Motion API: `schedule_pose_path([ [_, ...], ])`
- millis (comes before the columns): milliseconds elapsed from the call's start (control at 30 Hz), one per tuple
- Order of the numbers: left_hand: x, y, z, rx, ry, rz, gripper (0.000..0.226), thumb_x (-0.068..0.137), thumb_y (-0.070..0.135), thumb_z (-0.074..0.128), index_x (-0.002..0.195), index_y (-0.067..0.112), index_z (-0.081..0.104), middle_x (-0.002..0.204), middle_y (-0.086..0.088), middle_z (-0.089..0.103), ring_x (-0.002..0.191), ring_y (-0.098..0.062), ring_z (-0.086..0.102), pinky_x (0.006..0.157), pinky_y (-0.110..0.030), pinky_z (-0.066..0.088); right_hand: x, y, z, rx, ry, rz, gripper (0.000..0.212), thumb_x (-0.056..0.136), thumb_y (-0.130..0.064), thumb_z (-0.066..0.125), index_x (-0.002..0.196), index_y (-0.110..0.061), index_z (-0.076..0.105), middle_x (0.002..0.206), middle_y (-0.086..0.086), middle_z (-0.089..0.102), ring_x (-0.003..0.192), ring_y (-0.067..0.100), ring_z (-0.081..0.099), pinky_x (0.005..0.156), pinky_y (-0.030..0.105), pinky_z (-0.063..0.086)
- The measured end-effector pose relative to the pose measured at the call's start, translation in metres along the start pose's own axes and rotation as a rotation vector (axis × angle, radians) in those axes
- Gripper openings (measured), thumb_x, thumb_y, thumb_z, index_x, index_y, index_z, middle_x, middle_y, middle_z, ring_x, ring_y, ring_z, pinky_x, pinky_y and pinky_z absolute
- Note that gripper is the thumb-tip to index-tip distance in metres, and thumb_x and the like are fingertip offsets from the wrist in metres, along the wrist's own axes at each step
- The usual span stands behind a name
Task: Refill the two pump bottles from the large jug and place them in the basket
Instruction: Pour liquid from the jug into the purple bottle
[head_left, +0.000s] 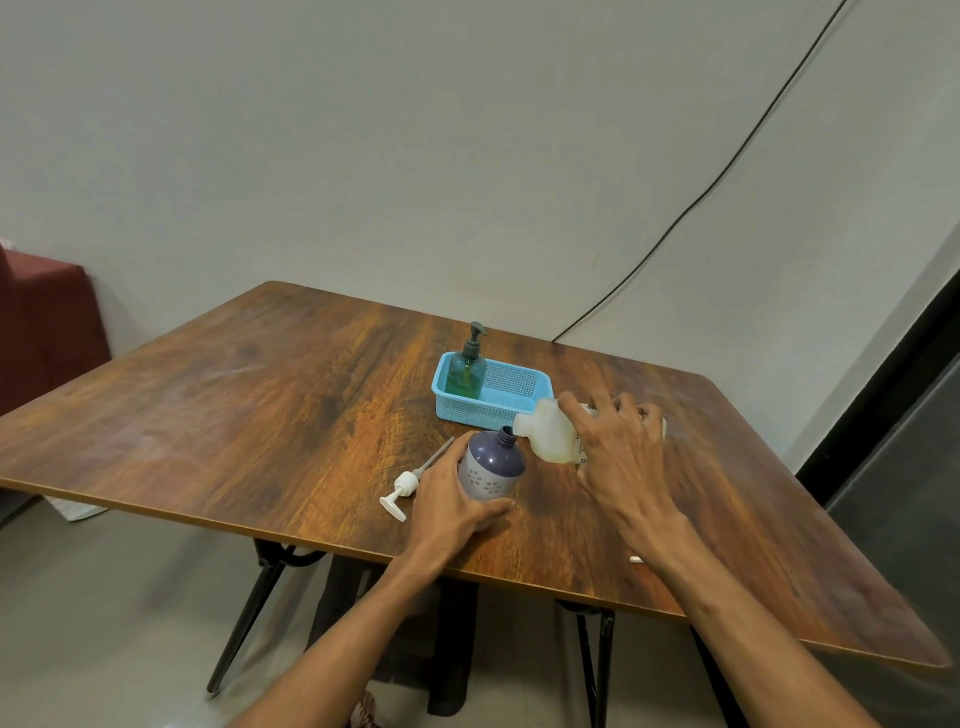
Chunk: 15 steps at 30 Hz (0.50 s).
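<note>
A purple pump bottle (493, 465) with a flower print stands uncapped on the wooden table (260, 405). My left hand (452, 501) grips its lower body. My right hand (618, 452) holds the large whitish jug (550, 434) tipped on its side, its mouth right at the purple bottle's open neck. The white pump head (402, 491) with its long tube lies on the table just left of my left hand. A green pump bottle (467, 371) with a dark pump stands upright in the left end of the blue basket (524, 410) behind.
A small white object (636, 559) lies near the table's front edge by my right forearm. A black cable (727, 171) runs down the wall behind the table. A dark red seat (47, 322) stands at the far left.
</note>
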<state>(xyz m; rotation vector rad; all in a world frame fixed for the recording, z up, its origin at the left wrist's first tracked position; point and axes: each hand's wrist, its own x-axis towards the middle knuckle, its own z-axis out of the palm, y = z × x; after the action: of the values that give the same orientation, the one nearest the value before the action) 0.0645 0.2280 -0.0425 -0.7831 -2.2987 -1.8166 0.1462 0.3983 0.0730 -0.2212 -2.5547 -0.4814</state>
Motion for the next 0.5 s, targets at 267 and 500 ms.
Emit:
schedule_pose_path([
  [267,-0.0012,-0.0004,-0.0003,-0.008,0.006,-0.009,0.089,0.057,0.040,0.094,0.131,0.043,0.045,0.122,0.018,0.060,0.111,0.005,0.057,0.096,-0.022,0.050,-0.0003,-0.0004,-0.0001,-0.004,0.010,-0.002,0.092,0.039,-0.021,0.094,0.121,-0.024,0.051,0.108,0.013,0.063,0.088,0.037,0.061,0.075,0.053,0.049],
  [500,-0.0010,-0.0015,0.0004,-0.014,0.007,-0.011,0.095,0.054,0.046,0.093,0.137,0.033,0.048,0.124,0.017,0.062,0.112,0.002,0.059,0.098,-0.029,0.053,-0.0004,0.0000,-0.0013,-0.014,0.004,-0.002,0.091,0.042,-0.021,0.093,0.122,-0.025,0.050,0.110,0.012,0.063,0.090,0.037,0.060,0.076,0.052,0.048],
])
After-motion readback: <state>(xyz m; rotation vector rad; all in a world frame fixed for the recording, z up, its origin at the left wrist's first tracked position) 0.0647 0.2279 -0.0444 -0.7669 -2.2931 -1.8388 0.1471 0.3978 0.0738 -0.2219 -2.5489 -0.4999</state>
